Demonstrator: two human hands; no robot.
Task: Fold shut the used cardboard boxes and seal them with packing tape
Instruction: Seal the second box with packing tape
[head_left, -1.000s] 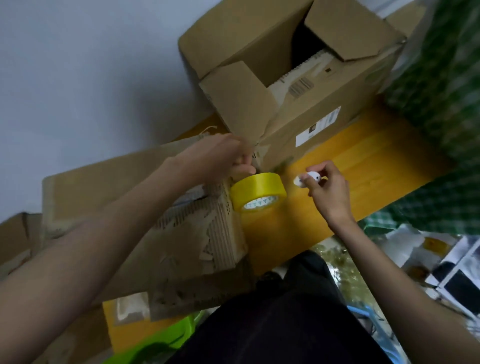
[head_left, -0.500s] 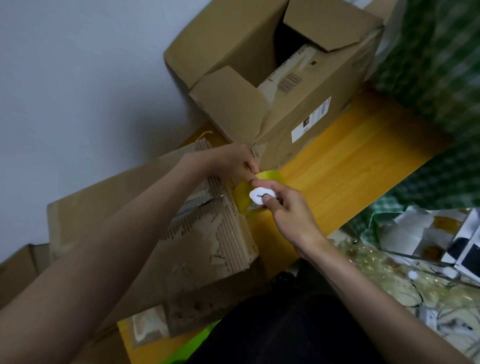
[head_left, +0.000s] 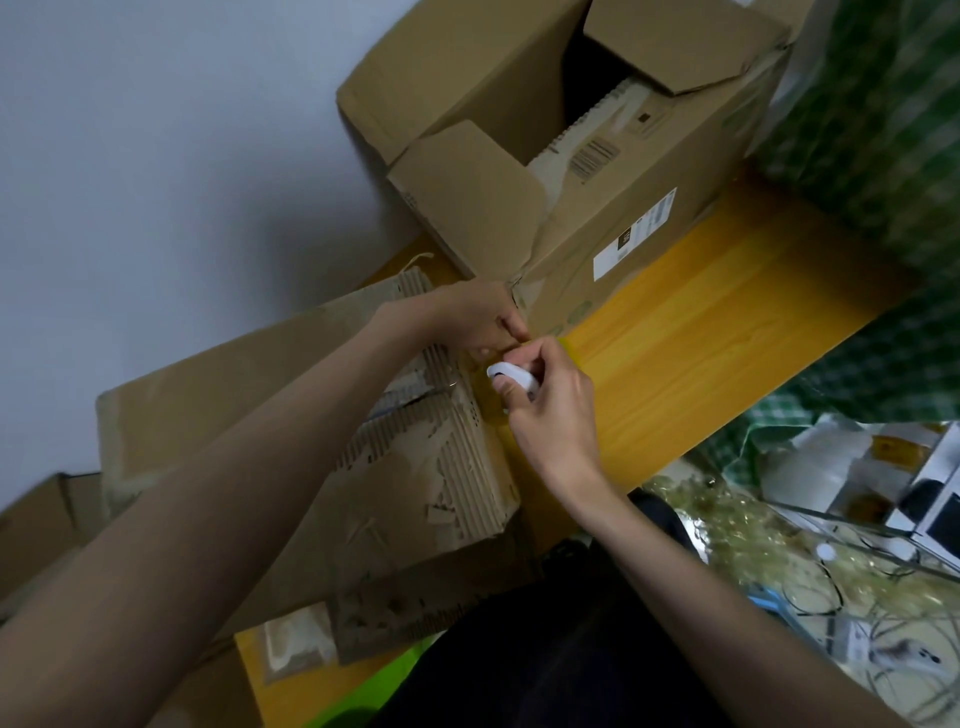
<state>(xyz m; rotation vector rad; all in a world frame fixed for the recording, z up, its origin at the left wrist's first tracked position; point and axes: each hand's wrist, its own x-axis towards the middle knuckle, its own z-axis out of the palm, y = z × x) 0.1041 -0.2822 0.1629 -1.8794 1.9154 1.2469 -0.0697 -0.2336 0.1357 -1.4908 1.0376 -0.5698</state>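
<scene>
A large cardboard box (head_left: 649, 228) stands open at the back of the yellow table (head_left: 701, 353), its flaps up. In front of it lies a torn, flattened box (head_left: 415, 467) with bare corrugation. Over that box's right edge my left hand (head_left: 472, 317) grips a yellow roll of packing tape (head_left: 482, 397), which is mostly hidden behind my hands. My right hand (head_left: 556, 415) holds a small white cutter (head_left: 511, 375) pressed against the roll. Both hands touch each other at the roll.
A green checked cloth (head_left: 872, 156) hangs at the right. A glass case (head_left: 810, 561) with wires and papers sits at the lower right. More cardboard (head_left: 36, 525) lies at the left, a pale wall (head_left: 156, 156) stands behind, and my dark lap (head_left: 545, 665) is below.
My right hand has carried the white cutter left from above the table onto the tape roll. My left hand has kept hold of the roll, which is now mostly covered.
</scene>
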